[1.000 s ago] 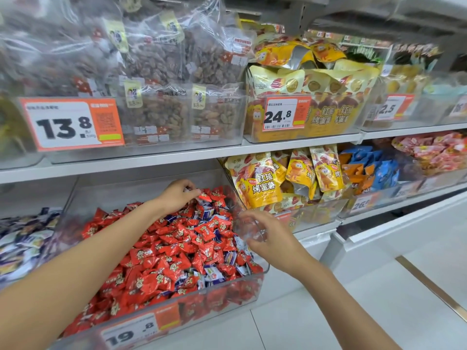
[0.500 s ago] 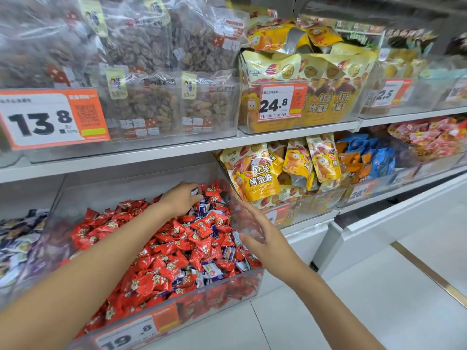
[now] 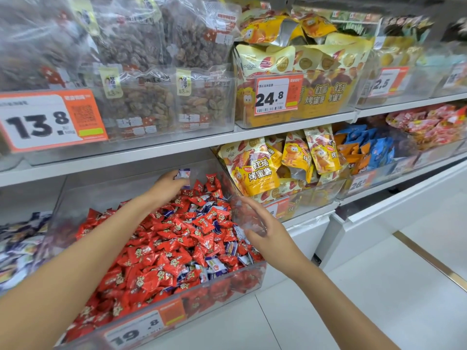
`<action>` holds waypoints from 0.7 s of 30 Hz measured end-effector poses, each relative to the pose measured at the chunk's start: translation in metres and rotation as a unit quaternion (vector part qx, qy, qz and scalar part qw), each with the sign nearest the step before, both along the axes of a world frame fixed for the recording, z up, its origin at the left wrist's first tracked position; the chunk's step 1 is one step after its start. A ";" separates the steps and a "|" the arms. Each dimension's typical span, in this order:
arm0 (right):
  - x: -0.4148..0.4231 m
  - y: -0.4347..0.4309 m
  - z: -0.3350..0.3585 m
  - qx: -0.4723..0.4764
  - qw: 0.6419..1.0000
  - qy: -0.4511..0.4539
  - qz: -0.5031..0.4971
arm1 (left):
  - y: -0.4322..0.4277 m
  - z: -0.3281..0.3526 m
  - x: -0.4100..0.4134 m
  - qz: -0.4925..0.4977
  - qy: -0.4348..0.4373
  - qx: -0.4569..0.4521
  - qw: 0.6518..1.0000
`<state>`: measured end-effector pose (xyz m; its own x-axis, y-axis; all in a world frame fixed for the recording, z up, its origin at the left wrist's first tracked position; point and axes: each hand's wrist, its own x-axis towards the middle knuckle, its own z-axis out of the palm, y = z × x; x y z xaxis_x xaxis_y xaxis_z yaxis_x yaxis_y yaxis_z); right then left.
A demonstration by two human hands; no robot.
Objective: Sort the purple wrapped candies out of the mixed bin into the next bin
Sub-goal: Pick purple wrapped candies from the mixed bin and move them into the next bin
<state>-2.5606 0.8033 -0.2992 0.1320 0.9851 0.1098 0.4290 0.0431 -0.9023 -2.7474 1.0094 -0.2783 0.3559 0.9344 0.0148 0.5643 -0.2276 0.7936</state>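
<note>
Purple wrapper pokes out above the left hand (image 3: 168, 186), whose fingers are curled round 1 candy (image 3: 184, 173) and hold it lifted just above the far end of the heap. Under those fingers lie red candies (image 3: 156, 251) in a thick pile. More purple ones (image 3: 214, 266) are scattered through it, most on the side nearer the right hand (image 3: 267, 234). That hand grasps nothing: its fingers are straight and spread at the near right corner of the mixed bin (image 3: 222, 286), and I cannot tell whether they touch its clear wall. The next bin (image 3: 22, 248), holding purple and white wrappers, sits well to the left of the left fingers. I judge that a pick is made and the carry is due. The left hand needs to swing leftward over the bin's wall and let go above the next bin, while the right hand could pinch another purple piece close by. Plenty are left, so the sort looks far from done. Writing: the front tag (image 3: 134, 332) reads 19.8. On the shelf (image 3: 151, 150) above, a big tag (image 3: 48, 120) reads 13.8, a 2nd tag (image 3: 275, 96) 24.8, a 3rd tag (image 3: 386, 82) 2.5. Yellow pouches (image 3: 252, 168) beyond the right fingers carry 红瑶烤蜜薯.
</note>
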 end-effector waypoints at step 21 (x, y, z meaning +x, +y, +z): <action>0.003 0.003 -0.003 0.001 1.000 0.014 0.005 | 0.018 -0.017 0.027 -0.148 0.361 0.097 0.916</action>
